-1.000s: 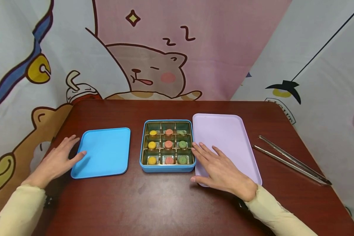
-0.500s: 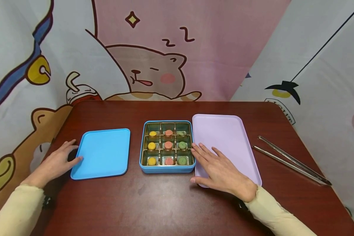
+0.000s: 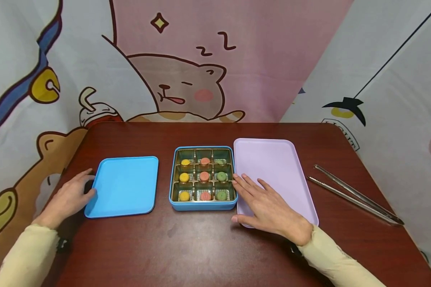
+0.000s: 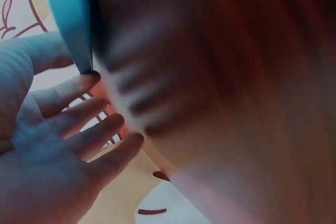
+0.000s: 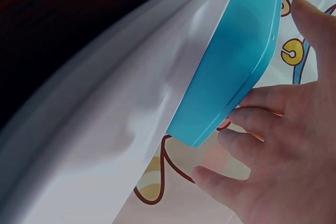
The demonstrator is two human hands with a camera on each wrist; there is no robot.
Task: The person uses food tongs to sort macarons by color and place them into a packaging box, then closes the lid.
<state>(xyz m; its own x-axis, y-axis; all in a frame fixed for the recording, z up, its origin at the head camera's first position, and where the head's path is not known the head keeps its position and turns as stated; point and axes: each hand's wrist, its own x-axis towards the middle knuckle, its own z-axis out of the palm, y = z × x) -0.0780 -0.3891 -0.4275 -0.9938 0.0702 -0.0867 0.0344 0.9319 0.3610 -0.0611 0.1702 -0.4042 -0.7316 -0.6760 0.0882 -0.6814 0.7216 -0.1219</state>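
My left hand (image 3: pixel 67 197) is at the left edge of a shallow blue lid-like tray (image 3: pixel 125 185). Its fingers are loosely extended and its thumb reaches the rim; in the left wrist view the thumb tip is hidden behind the blue edge (image 4: pixel 68 19). Midtable stands a blue box (image 3: pixel 202 206) whose gold divided insert holds small round macaron-like sweets: yellow (image 3: pixel 184 177), pink (image 3: pixel 204 176) and green (image 3: pixel 221 176), one per compartment. My right hand (image 3: pixel 267 207) is spread above the lilac tray (image 3: pixel 273 159), its fingertips at the box's right side wall (image 5: pixel 231 61).
Metal tongs (image 3: pixel 355 195) lie spread at the right of the brown table (image 3: pixel 201 251). The lilac tray sits close against the box's right side. A cartoon-print cloth (image 3: pixel 265 59) hangs behind the table and along its sides.
My left hand has drawn back leftward, its thumb going from over the blue tray to its left edge. The right hand stays in place.
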